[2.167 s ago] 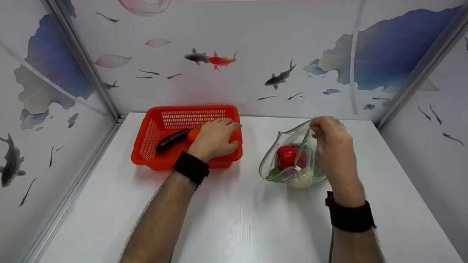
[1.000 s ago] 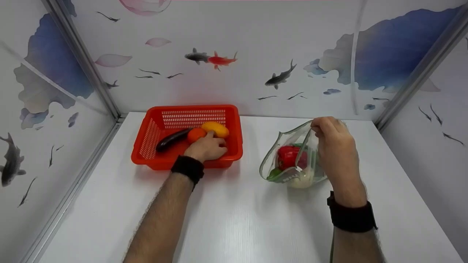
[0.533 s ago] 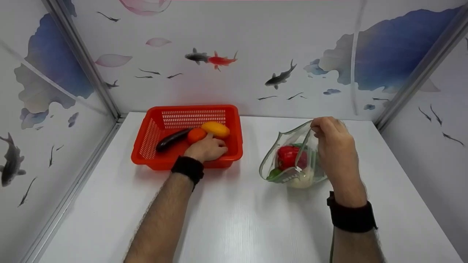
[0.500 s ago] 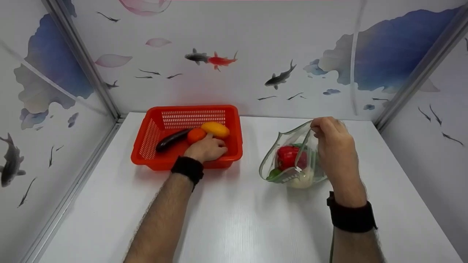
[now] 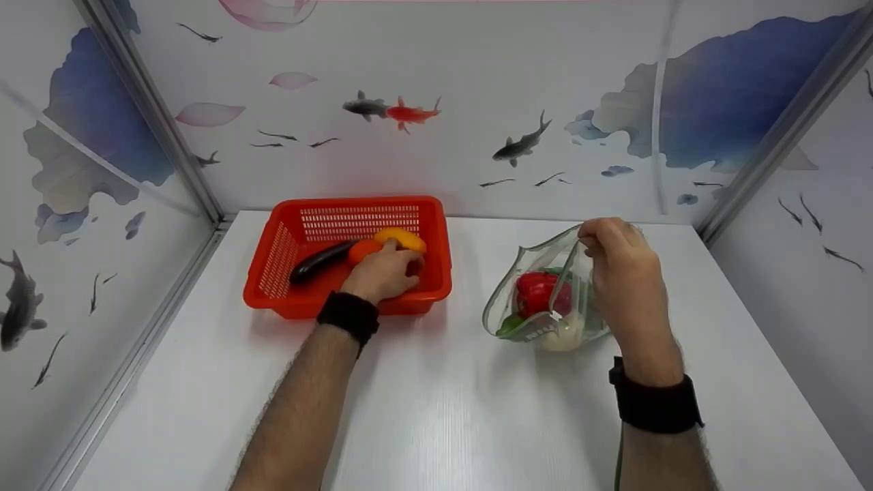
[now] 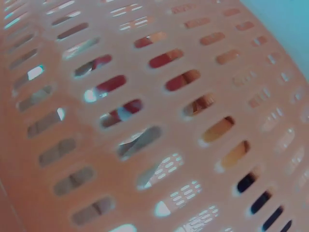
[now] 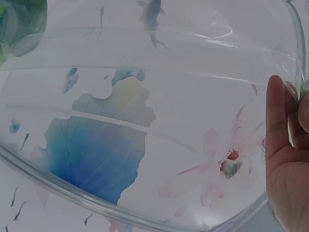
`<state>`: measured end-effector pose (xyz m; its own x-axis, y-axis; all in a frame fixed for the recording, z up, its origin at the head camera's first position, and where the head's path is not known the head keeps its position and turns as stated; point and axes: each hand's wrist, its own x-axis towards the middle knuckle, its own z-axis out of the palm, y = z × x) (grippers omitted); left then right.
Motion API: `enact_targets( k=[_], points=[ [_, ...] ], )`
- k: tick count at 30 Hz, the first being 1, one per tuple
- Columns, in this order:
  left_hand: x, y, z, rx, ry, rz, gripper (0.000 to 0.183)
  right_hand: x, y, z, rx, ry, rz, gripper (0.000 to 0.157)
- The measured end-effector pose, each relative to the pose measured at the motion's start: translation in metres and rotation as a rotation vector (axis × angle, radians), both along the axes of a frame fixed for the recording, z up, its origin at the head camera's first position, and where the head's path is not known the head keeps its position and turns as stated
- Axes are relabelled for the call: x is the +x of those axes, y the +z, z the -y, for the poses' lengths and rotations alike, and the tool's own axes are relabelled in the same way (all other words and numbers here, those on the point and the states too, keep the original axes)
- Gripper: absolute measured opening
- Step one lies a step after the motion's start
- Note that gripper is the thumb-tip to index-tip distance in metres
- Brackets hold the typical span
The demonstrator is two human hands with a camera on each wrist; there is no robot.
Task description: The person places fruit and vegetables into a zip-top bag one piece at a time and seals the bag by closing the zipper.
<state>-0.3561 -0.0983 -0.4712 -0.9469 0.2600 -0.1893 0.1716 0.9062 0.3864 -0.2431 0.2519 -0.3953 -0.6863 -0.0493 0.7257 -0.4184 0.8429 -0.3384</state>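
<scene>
In the head view, my left hand reaches into the red basket, its fingers against or over an oblong yellow fruit and beside a round orange-red one. Its fingertips and anything beneath them are hidden. A dark eggplant lies to their left. My right hand pinches the rim of a clear bag with green edging, holding its mouth raised. Through the bag show a red bell pepper, something green and a pale rounded thing. In the right wrist view, my right hand grips the bag's edge.
The white table runs beneath both basket and bag, with a gap between them. Patterned panels enclose the back and sides. The basket's slotted wall fills the left wrist view.
My left hand first drew back from over the yellow fruit, uncovering it, then shifted slightly forward so it partly covers the fruit again. My right hand and the bag stay nearly still.
</scene>
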Motion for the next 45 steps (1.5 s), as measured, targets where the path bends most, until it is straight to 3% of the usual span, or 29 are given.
enact_targets(
  k=[8, 23, 32, 38, 45],
  points=[
    [0.004, 0.002, -0.002, -0.036, -0.030, -0.096, 0.039, -0.001, -0.001, -0.001, -0.016, 0.015, -0.003, 0.015],
    [0.003, 0.007, 0.002, 0.014, -0.010, -0.084, 0.055, 0.000, -0.001, 0.000, -0.026, 0.028, 0.011, 0.015],
    [0.005, 0.018, -0.002, 0.038, -0.021, -0.111, 0.057, 0.000, 0.000, 0.000, -0.023, 0.029, 0.017, 0.016],
    [0.012, 0.029, -0.008, 0.042, -0.054, -0.169, 0.055, 0.000, 0.001, 0.000, -0.024, 0.021, 0.025, 0.015],
    [0.019, 0.043, -0.018, 0.053, -0.123, -0.292, 0.054, 0.001, 0.001, 0.001, -0.013, 0.010, 0.031, 0.015]
  ],
)
